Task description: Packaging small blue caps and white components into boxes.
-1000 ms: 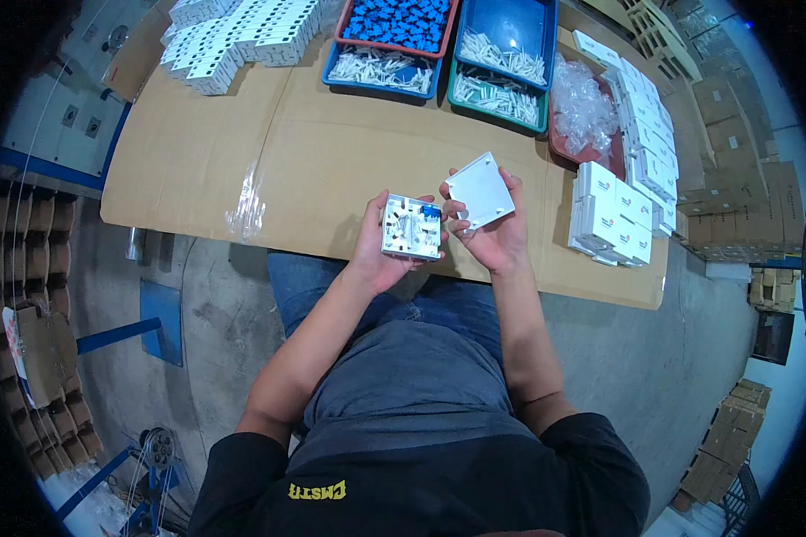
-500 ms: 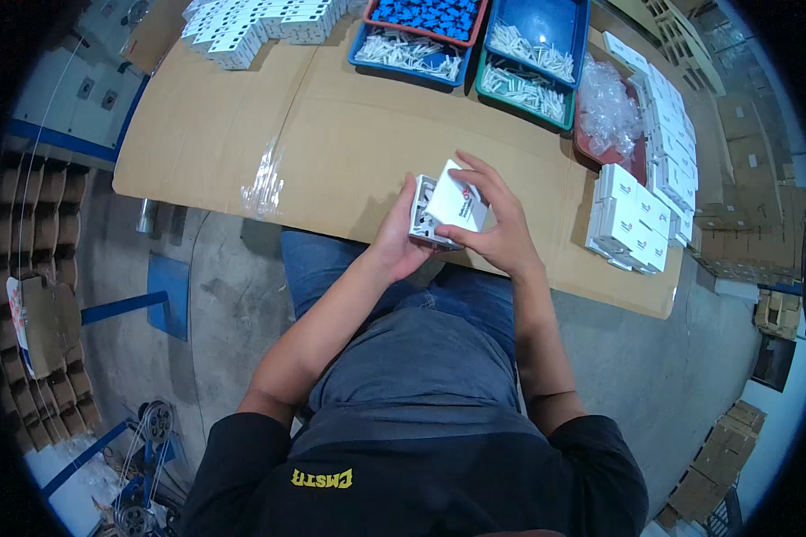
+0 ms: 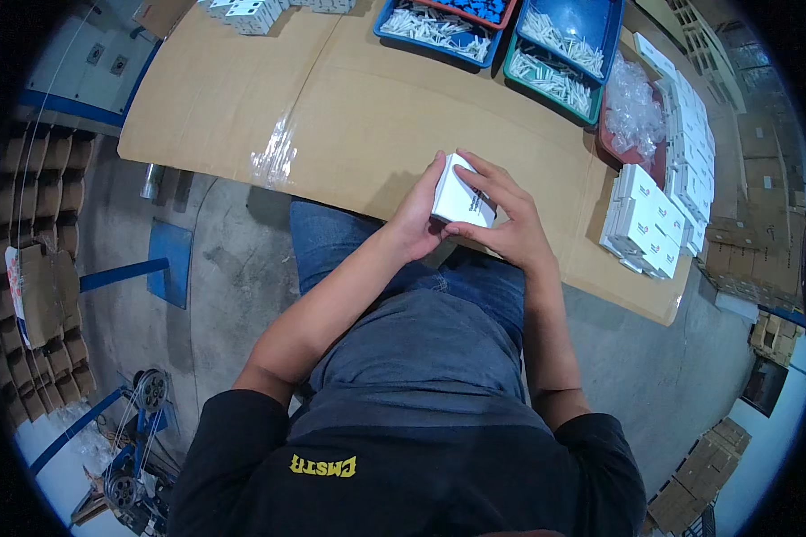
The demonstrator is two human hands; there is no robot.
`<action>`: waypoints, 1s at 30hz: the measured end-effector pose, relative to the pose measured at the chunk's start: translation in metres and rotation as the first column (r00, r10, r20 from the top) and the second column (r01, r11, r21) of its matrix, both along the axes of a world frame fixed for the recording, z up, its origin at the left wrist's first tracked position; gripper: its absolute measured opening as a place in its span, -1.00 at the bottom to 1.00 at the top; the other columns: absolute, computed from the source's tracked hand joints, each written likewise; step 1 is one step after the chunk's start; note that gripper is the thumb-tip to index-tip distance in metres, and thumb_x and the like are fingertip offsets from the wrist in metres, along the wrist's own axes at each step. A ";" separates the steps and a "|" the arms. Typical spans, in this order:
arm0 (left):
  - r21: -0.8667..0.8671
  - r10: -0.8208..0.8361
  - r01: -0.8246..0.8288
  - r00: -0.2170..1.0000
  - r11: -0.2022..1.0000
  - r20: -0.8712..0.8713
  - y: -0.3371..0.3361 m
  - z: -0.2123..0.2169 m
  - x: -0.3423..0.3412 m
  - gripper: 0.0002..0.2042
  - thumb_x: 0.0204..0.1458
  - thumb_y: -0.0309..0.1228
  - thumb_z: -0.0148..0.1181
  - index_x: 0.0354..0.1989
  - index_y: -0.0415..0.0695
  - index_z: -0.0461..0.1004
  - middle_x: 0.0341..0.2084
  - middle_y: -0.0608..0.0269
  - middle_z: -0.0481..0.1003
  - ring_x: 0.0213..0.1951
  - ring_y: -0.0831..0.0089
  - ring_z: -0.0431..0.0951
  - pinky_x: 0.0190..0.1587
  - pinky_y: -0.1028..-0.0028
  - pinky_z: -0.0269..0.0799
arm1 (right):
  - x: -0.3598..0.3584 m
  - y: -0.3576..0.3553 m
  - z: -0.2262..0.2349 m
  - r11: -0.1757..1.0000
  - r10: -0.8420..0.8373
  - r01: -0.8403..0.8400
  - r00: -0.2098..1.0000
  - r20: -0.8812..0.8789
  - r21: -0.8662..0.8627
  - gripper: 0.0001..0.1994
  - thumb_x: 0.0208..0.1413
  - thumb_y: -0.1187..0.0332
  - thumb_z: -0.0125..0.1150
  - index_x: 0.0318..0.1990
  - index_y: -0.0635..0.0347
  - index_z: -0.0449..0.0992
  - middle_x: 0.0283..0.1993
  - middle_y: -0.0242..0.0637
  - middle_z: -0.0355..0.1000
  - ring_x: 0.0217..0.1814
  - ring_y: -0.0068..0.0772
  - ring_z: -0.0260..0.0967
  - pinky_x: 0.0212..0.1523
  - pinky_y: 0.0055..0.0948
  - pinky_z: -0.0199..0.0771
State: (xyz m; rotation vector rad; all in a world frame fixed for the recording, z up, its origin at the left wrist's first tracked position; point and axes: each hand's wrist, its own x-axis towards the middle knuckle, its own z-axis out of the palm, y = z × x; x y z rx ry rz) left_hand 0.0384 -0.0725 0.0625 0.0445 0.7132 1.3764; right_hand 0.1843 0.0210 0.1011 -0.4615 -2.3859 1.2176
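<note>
Just above the near edge of the cardboard-covered table (image 3: 358, 116), I hold a small white box (image 3: 461, 199) between both hands. Its smooth white face, with small dark print, is turned up, and a dark edge shows along its lower side. My left hand (image 3: 412, 217) grips the box from the left, fingers along its side. From the right, my right hand (image 3: 518, 224) spans the box, with the thumb at the near edge and the fingers over the far edge. The inside of the box is hidden now.
At the far side stand a blue tray (image 3: 432, 51) and a green tray (image 3: 546, 105) of small white pieces. A red tray (image 3: 611, 150) holds clear plastic bags. Stacked white boxes (image 3: 640, 224) line the right. White square units (image 3: 251, 16) sit far left.
The white cover, tilted over the open box before, now lies flat on it and hides the inside. My right hand has closed in around it. The view has shifted slightly.
</note>
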 end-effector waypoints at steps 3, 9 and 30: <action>0.005 -0.011 0.011 1.000 1.000 0.008 -0.001 -0.003 0.000 -0.39 0.39 0.20 -0.30 0.25 -0.03 0.37 -0.01 0.18 0.55 -0.02 0.32 0.63 -0.07 0.33 0.63 | -0.001 -0.001 -0.001 1.000 0.001 -0.001 1.000 0.011 0.002 -0.27 -0.18 0.21 0.64 0.26 0.08 0.54 0.42 -0.09 0.35 0.45 -0.04 0.30 0.37 -0.15 0.33; 0.033 -0.021 0.021 1.000 0.999 -0.004 -0.003 -0.004 -0.001 -0.37 0.39 0.21 -0.33 0.28 -0.04 0.35 0.01 0.18 0.55 0.01 0.32 0.62 -0.05 0.33 0.62 | 0.001 0.000 -0.001 1.000 0.019 -0.019 0.999 0.028 -0.016 -0.27 -0.16 0.21 0.63 0.28 0.07 0.53 0.44 -0.09 0.33 0.47 -0.05 0.28 0.39 -0.15 0.31; 0.039 -0.032 0.036 0.995 0.999 -0.092 0.003 0.018 -0.001 -0.40 0.39 0.21 -0.32 0.27 0.02 0.36 -0.01 0.23 0.56 -0.01 0.36 0.62 -0.03 0.32 0.59 | 0.003 -0.004 0.004 0.990 -0.028 0.039 0.996 -0.079 0.136 -0.24 -0.20 0.21 0.63 0.28 0.09 0.53 0.44 -0.11 0.33 0.45 0.02 0.27 0.40 -0.13 0.25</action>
